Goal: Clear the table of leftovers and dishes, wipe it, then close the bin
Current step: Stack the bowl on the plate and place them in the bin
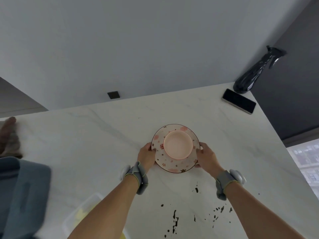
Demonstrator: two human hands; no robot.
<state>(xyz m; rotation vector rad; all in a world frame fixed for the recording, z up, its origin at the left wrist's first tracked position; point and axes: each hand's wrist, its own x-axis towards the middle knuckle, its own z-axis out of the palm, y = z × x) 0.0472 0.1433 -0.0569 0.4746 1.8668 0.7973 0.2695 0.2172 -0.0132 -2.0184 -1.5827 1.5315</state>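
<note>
A patterned plate (174, 165) with pink flowers and a dark rim is at the middle of the white marble table (103, 135). A plain pink bowl (178, 145) stands on the plate. My left hand (146, 156) grips the plate's left rim and my right hand (208, 156) grips its right rim. Both wrists wear grey straps. Dark liquid spatters (175, 219) stain the table close to me, between my forearms.
A black phone (239, 100) lies at the far right corner beside a black spray bottle (255, 71). A clear container with something yellow (81, 214) sits near left. A grey-blue object (22, 195) is at the left edge, with a brown cloth (9, 137) behind it.
</note>
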